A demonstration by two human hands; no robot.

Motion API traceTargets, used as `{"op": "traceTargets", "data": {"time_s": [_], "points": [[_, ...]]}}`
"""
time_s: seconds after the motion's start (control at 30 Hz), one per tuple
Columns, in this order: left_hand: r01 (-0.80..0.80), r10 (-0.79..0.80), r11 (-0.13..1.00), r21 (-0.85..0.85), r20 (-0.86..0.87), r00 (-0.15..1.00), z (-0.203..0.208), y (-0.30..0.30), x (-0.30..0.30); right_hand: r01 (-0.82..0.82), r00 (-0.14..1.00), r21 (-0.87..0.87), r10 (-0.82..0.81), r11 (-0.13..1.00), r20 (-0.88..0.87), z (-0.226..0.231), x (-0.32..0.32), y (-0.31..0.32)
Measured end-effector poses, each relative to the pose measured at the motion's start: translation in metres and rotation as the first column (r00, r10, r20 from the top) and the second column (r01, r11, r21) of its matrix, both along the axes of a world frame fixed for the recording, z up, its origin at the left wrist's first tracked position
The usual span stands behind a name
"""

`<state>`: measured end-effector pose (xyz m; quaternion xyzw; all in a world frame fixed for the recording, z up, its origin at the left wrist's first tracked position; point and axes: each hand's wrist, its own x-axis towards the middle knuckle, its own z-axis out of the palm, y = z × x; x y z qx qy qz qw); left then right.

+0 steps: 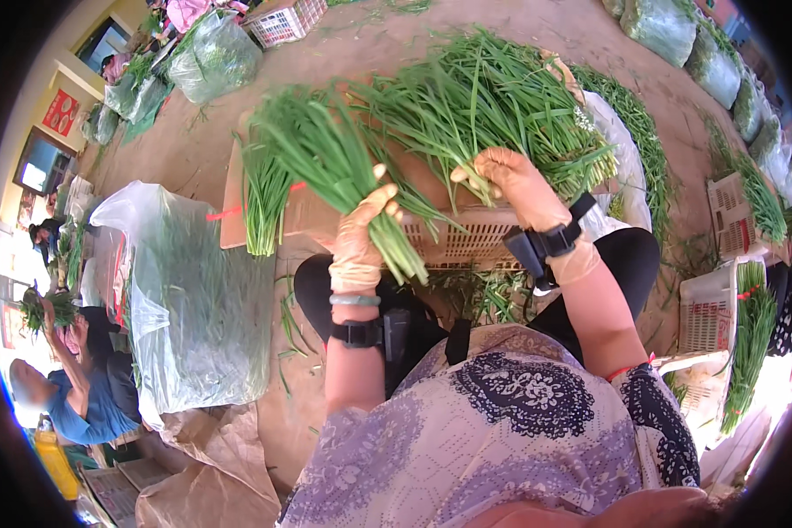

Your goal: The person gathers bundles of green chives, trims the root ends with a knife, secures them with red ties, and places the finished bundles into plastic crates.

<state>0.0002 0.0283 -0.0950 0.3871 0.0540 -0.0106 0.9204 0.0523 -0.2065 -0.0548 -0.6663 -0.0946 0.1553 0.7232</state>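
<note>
My left hand point(361, 233), in a thin pale glove, is closed round a thick bunch of garlic chives point(321, 150). The leaves point up and away to the left, and the pale cut ends stick out below my fist. To its right my gloved right hand point(512, 180) pinches a few chive stems at the front of a big loose pile of chives point(510, 97). A smaller bunch of chives point(268, 189) lies left of my left hand on a cardboard sheet point(233, 194), beside a red strip. Under the pile stands a tan plastic crate point(471, 242).
A large clear plastic bag of greens point(202, 299) lies to my left. Beyond it a person in blue point(92, 400) holds greens. Brown paper point(211, 484) lies at lower left. At right, a white crate point(708, 308) stands by tied chives point(750, 343). Full bags point(713, 66) line the far right.
</note>
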Motion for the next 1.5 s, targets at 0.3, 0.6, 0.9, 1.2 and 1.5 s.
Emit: {"op": "traceTargets", "data": {"time_s": [0.3, 0.6, 0.9, 1.2, 1.5], "points": [[0.261, -0.263, 0.965, -0.026, -0.089, 0.961, -0.015, -0.031, 0.028, -0.261, 0.945, -0.068, 0.269, 0.963, 0.186, -0.044, -0.024, 0.024], [-0.104, 0.101, 0.943, 0.317, 0.025, 0.995, 0.0, -0.012, 0.031, -0.173, 0.63, -0.658, 0.596, 0.733, 0.498, 0.052, -0.067, -0.04], [-0.135, 0.052, 0.811, 0.569, 0.159, 0.986, -0.036, 0.006, 0.03, 0.657, 0.715, -0.369, -0.387, 0.658, 0.582, 0.097, -0.014, -0.208], [-0.077, 0.101, 0.958, 0.275, -0.076, 0.992, 0.001, 0.0, 0.028, -0.067, 0.841, -0.97, 0.509, -0.232, -0.18, -0.044, -0.08, -0.031], [-0.197, 0.159, 0.936, 0.294, 0.146, 0.976, -0.009, -0.033, 0.013, 0.278, 0.722, -0.34, 0.038, 0.898, 0.691, -0.037, -0.044, 0.035]]}}
